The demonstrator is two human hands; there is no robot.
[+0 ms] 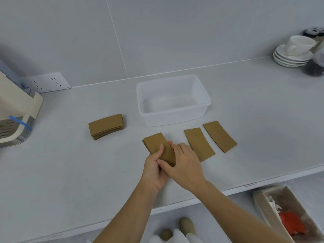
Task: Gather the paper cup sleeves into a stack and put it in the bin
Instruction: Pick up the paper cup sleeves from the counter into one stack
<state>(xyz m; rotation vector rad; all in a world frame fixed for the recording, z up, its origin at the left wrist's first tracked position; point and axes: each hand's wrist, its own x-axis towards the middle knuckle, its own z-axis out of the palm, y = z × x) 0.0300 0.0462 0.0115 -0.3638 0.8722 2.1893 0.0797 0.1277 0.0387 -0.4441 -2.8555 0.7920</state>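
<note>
Flat brown cup sleeves lie on the grey counter in front of a clear plastic bin (172,118). My left hand (155,170) and my right hand (184,163) both grip a small stack of sleeves (155,142) near the counter's middle. The left thumb presses on top of it and the right fingers wrap its near end. A single sleeve (199,143) lies just right of my hands, and another sleeve (220,135) lies further right. A thicker stack of sleeves (106,126) rests to the left of the bin, which holds nothing.
A cream appliance (14,118) stands at the left edge below a wall socket (47,82). Stacked saucers with a white cup (292,51) sit at the back right. Below the counter's front edge is a cardboard box (280,216) with rubbish.
</note>
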